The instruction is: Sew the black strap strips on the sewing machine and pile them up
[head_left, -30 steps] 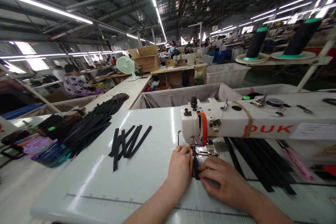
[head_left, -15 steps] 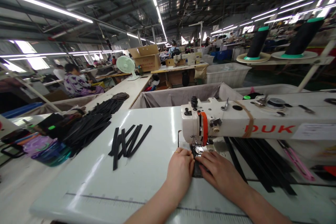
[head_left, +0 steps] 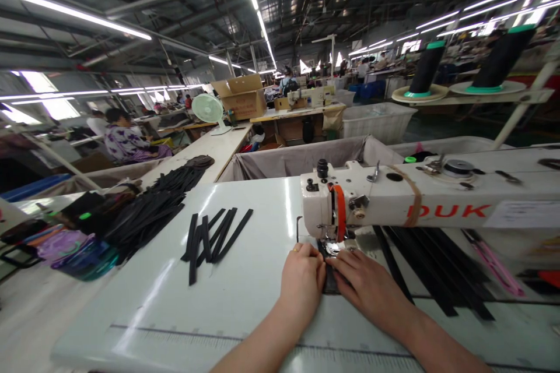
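Under the presser foot of a white sewing machine marked "DUK", my two hands meet over a dark fabric strip. My left hand, with a ring on one finger, has its fingers curled and closed on the strip's left side. From the right, my right hand pinches at the strip with fingers together, just in front of the needle area. The fingers largely hide the strip. Several short black strips lie loosely on the table to the left. Longer black strips lie beneath the machine arm.
A large heap of black strips and a purple-and-teal container are at left. Pink-handled snips lie at right. Black thread cones stand behind the machine. A ruler marking runs along the table's front. A person sits far left.
Both hands keep almost the same place at the presser foot. The view has shifted very slightly; the strips and machine are otherwise unchanged.
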Demonstrator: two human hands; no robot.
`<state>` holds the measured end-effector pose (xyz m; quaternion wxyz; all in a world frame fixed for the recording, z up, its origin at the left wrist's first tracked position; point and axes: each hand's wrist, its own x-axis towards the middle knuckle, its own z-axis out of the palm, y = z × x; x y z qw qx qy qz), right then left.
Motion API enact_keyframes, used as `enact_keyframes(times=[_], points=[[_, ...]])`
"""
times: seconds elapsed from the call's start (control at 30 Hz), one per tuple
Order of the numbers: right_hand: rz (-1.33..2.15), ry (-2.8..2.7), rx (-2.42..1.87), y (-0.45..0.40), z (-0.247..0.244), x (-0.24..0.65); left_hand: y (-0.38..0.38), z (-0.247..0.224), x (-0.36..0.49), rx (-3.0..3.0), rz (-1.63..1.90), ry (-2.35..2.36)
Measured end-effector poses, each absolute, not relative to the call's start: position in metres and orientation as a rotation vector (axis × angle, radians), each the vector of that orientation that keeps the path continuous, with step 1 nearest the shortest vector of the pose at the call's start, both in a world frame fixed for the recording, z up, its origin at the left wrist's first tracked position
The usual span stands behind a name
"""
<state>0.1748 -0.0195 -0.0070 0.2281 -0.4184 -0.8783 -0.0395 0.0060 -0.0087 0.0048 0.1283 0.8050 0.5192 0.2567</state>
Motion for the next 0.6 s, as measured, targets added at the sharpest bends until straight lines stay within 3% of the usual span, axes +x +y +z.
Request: enact_keyframes(times=[0.47, 0.6], points=[[0.023, -2.413, -1.179, -0.022, -0.001, 0.176, -0.002, 0.001, -0.001, 2.266, 0.749, 1.433], [-0.175, -2.196, -1.562, -0.02, 0.001, 0.198, 0.019, 0.003, -0.006, 2.198, 0.884, 1.497]])
